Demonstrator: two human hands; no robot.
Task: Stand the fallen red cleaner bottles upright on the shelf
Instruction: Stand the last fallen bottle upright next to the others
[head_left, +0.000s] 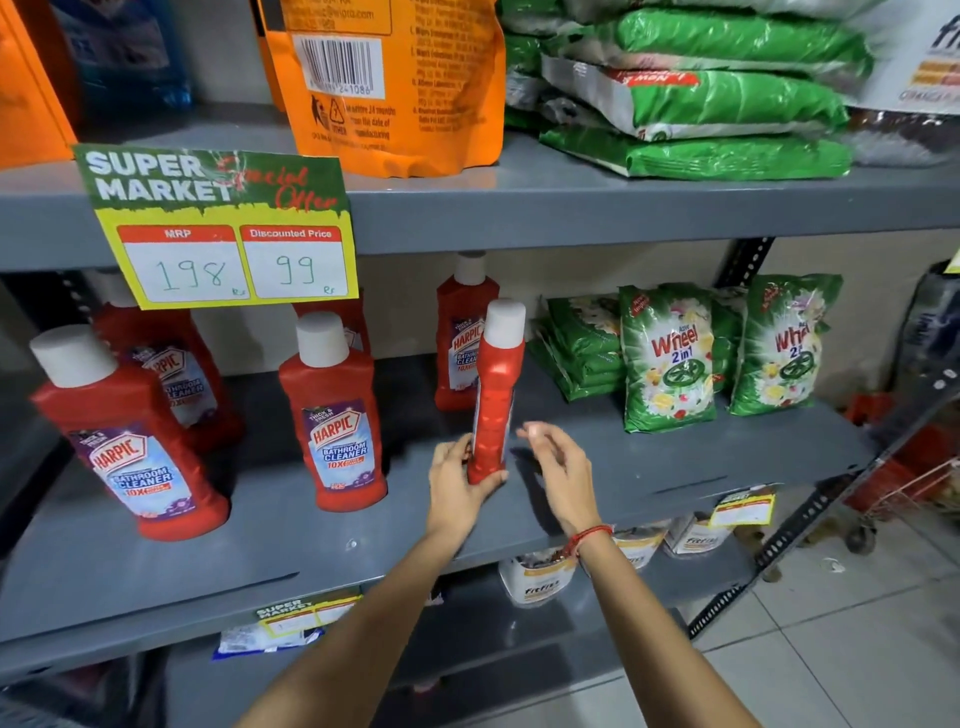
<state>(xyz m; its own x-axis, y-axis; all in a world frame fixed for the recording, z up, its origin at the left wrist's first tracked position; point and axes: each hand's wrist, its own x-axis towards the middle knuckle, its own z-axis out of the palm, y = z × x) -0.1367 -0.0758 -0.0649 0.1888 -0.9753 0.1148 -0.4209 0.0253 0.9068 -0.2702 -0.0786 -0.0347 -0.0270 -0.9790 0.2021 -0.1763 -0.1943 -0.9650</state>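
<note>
Where grey metal shelf (675, 457) meets slotted angle-iron upright (810, 512), paint dull and scuffed; pale wall behind, light tiled floor (857, 649) lower right. Red cleaner bottle (493, 395) upright near front-centre of shelf, narrow side to camera, white cap up, base on or just above the surface — cannot tell which. Left hand (457, 488) wrapped around bottle's lower part, thumb at base: grasping it. Right hand (558, 467) just right of bottle, fingers spread and loose, motion-blurred, not touching: released. Red thread band (587, 538) on right wrist.

Other red bottles upright on same shelf: front-left bottle (124, 431), centre bottle (332, 415), rear bottle (462, 332), one more partly hidden behind price card (223, 228). Card clipped to upper shelf edge, reading 198 and 99. Green detergent packs (670, 358) standing at right, well apart from held bottle. Orange pouch (395, 83) and stacked green bags (691, 98) on upper shelf. Lower shelf dim, jars (537, 577) partly visible.
</note>
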